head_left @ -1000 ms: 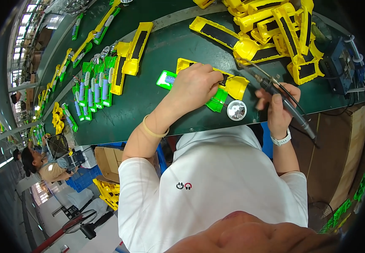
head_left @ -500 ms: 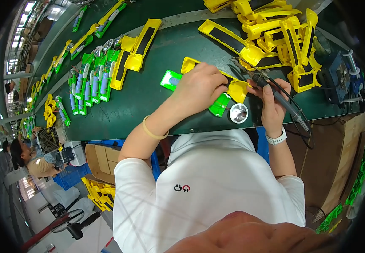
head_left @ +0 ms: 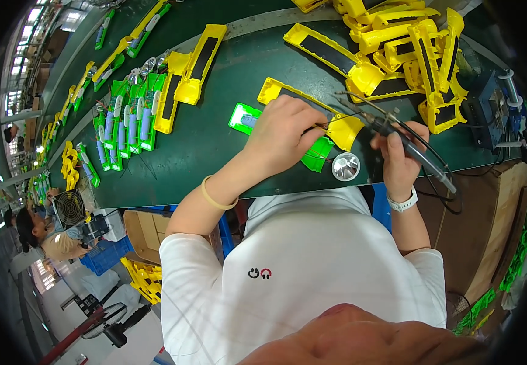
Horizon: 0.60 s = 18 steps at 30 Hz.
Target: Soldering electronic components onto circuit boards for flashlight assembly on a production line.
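In my right hand [head_left: 402, 152] is a soldering iron [head_left: 418, 157] with a dark grey handle and a black cable; its thin tip points up and left over the bench. My left hand [head_left: 284, 131] is closed in a pinch on a thin dark wire [head_left: 319, 126]. Beneath the left hand lies a green flashlight housing [head_left: 242, 119], partly hidden by the hand. Just beyond it rests a yellow housing shell [head_left: 347, 131] with a black strip. A round silver reflector [head_left: 345, 166] sits near the bench edge, between my hands.
Yellow shells [head_left: 391, 55] are heaped at the far right, beside a dark blue soldering station [head_left: 488, 112]. Several green housings with blue batteries [head_left: 131, 125] stand in rows at left, next to yellow shells [head_left: 199, 64]. Another person [head_left: 56, 237] works at far left.
My right hand has moved slightly right, drawing the soldering iron away from the yellow shell. My left hand has shifted slightly, and more of the shell shows now.
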Motion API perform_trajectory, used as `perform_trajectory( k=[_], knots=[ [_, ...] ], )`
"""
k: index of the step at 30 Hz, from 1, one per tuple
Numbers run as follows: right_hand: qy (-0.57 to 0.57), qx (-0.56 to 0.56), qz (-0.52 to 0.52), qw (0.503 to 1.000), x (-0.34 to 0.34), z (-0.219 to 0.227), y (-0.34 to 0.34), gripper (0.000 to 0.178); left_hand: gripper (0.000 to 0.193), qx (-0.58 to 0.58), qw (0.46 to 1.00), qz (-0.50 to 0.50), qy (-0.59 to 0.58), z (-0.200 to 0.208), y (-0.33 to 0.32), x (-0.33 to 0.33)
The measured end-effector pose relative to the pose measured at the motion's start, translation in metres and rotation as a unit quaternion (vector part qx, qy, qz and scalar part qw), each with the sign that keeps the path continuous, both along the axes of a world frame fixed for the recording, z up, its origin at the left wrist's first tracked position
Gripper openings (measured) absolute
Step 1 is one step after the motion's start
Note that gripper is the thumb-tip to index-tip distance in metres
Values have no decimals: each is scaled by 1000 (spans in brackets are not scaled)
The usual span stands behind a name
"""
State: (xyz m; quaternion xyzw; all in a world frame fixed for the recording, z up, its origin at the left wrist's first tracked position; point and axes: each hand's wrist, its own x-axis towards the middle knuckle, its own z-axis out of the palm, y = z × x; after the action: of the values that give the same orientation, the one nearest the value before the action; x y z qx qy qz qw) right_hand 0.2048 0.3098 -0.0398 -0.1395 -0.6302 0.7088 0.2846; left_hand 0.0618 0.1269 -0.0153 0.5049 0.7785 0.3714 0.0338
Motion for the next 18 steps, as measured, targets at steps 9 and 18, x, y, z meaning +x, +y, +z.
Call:
perform_trajectory(
  k=[9,18],
  knots=[
    [23,-6,24,999,27,-13,7,29,7,-95,995,2,15,0,8,0],
    [20,54,53,997,30,-14,8,27,5,-135,990,6,25,7,12,-2]
  ],
)
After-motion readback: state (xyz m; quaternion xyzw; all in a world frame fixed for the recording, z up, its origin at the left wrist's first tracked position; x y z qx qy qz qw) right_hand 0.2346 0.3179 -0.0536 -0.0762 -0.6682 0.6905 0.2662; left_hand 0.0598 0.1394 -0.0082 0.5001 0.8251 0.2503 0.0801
